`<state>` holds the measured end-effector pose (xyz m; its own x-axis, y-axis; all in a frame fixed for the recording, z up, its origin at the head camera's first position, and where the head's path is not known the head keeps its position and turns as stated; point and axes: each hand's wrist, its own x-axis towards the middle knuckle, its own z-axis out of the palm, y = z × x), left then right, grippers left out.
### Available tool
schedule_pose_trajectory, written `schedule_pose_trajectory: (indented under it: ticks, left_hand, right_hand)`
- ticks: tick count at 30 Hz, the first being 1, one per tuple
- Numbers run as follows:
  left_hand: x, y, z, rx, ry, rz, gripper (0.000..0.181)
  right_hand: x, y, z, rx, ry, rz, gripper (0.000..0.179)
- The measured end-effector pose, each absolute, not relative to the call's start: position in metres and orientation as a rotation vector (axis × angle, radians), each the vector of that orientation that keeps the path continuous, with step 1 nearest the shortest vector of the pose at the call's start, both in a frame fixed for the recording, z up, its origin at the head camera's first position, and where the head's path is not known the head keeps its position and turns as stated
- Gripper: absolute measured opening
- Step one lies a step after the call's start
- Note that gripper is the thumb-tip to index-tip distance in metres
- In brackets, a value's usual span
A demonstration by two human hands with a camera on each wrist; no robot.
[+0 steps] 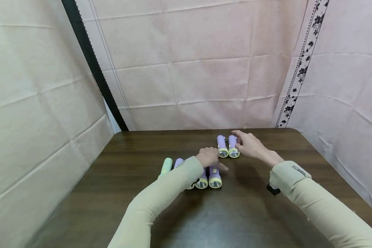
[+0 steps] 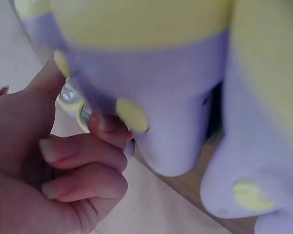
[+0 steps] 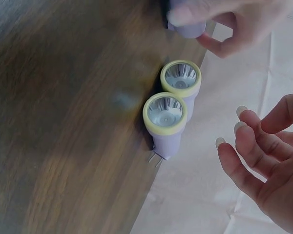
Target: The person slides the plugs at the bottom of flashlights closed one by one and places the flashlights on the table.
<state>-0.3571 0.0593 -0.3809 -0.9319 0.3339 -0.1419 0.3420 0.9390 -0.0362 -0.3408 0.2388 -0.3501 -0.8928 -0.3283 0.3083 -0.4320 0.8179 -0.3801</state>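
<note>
My left hand [image 1: 208, 157] reaches over the front row of flashlights. Its thumb and index finger pinch the end of a purple flashlight [image 1: 215, 179] with a yellow rim, at the row's right end. Up close in the left wrist view, that flashlight [image 2: 151, 92] stands beside the fingers, the other fingers curled into the palm. Farther back, two more purple flashlights [image 1: 222, 148] lie side by side, lenses toward me. My right hand [image 1: 250, 144] hovers at the right one [image 1: 233, 148]; in the right wrist view its fingers [image 3: 249, 156] are loosely bent and hold nothing.
A mint-green flashlight [image 1: 166, 166] lies at the left of the front row, with purple ones [image 1: 201, 182] alongside, partly hidden by my left sleeve. The dark wooden table [image 1: 111, 199] ends at a hanging pale cloth [image 1: 186, 79]. A thin wire loop [image 3: 157, 158] sticks out behind one flashlight.
</note>
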Motion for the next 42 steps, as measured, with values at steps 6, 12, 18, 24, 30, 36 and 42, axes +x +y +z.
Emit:
schedule_pose_trajectory:
  ticks: [6,12,18,24,30,36,42]
  left_hand:
    - [-0.381,0.065,-0.372,0.439,3.055,0.032,0.069]
    - [-0.410,0.071,-0.373,0.422,3.137,0.159,0.045]
    - [-0.424,0.078,-0.372,0.304,3.094,0.336,0.034]
    - [-0.425,0.087,-0.373,0.172,3.039,0.503,0.061]
    - [-0.429,0.091,-0.378,0.083,3.012,0.638,0.074]
    - [-0.433,0.087,-0.386,0.092,3.011,0.688,0.073]
    - [-0.434,0.084,-0.377,0.190,3.047,0.730,0.061]
  right_hand:
    - [-0.340,0.243,-0.351,0.574,-2.770,0.646,0.053]
    - [-0.341,0.244,-0.348,0.555,-2.755,0.635,0.055]
    - [-0.342,0.245,-0.347,0.575,-2.763,0.655,0.055]
    - [-0.344,0.248,-0.347,0.556,-2.750,0.643,0.054]
    - [-0.344,0.252,-0.347,0.541,-2.752,0.629,0.054]
    - [-0.345,0.255,-0.354,0.534,-2.776,0.648,0.054]
    - [-0.345,0.263,-0.355,0.511,-2.774,0.636,0.054]
